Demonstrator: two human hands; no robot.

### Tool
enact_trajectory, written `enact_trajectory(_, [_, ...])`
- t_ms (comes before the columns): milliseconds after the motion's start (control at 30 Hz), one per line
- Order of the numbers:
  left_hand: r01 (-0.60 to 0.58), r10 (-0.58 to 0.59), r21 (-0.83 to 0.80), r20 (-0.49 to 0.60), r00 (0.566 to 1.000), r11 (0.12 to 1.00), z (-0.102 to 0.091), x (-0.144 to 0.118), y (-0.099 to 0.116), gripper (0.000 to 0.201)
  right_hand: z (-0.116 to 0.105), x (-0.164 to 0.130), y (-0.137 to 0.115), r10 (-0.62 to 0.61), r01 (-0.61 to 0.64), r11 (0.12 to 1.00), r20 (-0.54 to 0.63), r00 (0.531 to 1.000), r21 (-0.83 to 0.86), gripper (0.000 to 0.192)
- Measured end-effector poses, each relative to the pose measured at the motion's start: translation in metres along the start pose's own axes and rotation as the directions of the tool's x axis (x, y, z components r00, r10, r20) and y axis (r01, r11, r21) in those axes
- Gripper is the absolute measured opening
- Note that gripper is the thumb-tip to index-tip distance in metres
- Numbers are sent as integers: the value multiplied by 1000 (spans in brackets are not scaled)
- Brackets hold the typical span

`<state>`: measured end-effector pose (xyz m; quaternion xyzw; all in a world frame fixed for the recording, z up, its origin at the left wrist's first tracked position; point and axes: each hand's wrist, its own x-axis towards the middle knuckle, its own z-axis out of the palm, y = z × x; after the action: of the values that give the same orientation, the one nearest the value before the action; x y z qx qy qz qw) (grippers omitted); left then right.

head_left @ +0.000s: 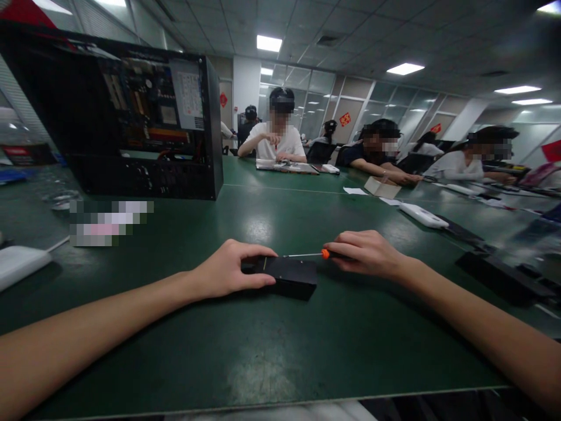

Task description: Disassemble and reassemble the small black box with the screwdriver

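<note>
A black rectangular box, with small screws showing on its top face, rests on the green table. My left hand grips its left end, thumb on the near side and fingers on the far side. In my right hand is a screwdriver with an orange collar, its handle mostly hidden by the fingers. The thin metal shaft lies nearly level and points left, its tip at the far edge of the box. Whether the tip touches a screw I cannot tell.
An open computer case stands at the back left of the green table. A plastic bottle and a white device are at far left. On the right lie a white power strip and a black object. Several people sit beyond.
</note>
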<state>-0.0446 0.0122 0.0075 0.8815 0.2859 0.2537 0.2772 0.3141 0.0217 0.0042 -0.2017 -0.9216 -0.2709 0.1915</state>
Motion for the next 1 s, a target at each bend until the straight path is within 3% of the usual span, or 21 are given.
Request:
enact_trajectory(267, [-7, 7, 1, 13, 1000, 1000, 2, -1, 1, 46, -2, 3, -4, -52, 52, 999, -22, 998, 0, 20])
enact_trajectory(567, [36, -35, -61, 21, 999, 997, 5, 0, 4, 48, 3, 22, -31, -77, 75, 997, -80, 994, -17, 26])
enact_trajectory(767, [68, -65, -98, 30, 997, 993, 7, -1, 3, 48, 11, 25, -38, -27, 28, 993, -7, 1000, 111, 32])
enact_trajectory(1000, [22, -29, -100, -71, 997, 995, 6, 0, 9, 39, 12, 15, -16, 50, -70, 981, 111, 993, 182, 22])
